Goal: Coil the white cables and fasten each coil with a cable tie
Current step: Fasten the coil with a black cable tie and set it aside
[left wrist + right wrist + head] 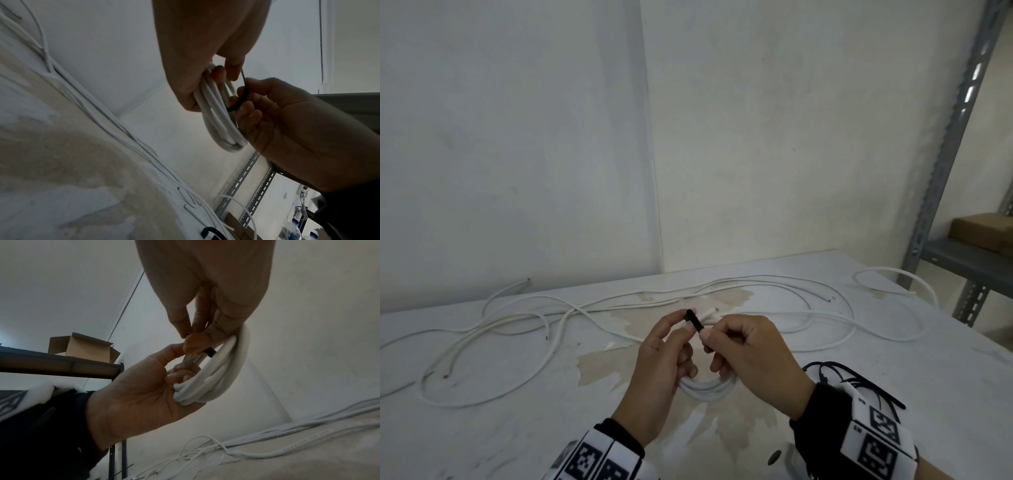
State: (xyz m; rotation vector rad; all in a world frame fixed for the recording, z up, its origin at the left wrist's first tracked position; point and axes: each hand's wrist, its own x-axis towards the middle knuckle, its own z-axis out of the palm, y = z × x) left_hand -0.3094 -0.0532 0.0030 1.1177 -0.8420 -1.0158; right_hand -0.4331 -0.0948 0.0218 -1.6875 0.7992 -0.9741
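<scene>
A small coil of white cable (pixel 705 389) hangs between my two hands above the table (pixel 482 428). My left hand (pixel 664 349) grips one side of the coil (pixel 216 113) with curled fingers, its thumb and forefinger up at the head of a black cable tie (pixel 695 320). My right hand (pixel 743 342) pinches the tie's strap (pixel 240 97), which loops round the coil's strands. In the right wrist view the coil (pixel 216 378) lies against both hands and a short piece of the tie (pixel 209 352) shows. Most of the tie's loop is hidden by fingers.
Several loose white cables (pixel 619 301) sprawl across the far half of the table, one looping off at the right (pixel 893 274). Spare black cable ties (pixel 859 380) lie by my right wrist. A metal shelf rack (pixel 945 154) with a cardboard box (pixel 983 229) stands at the right; the wall is close behind.
</scene>
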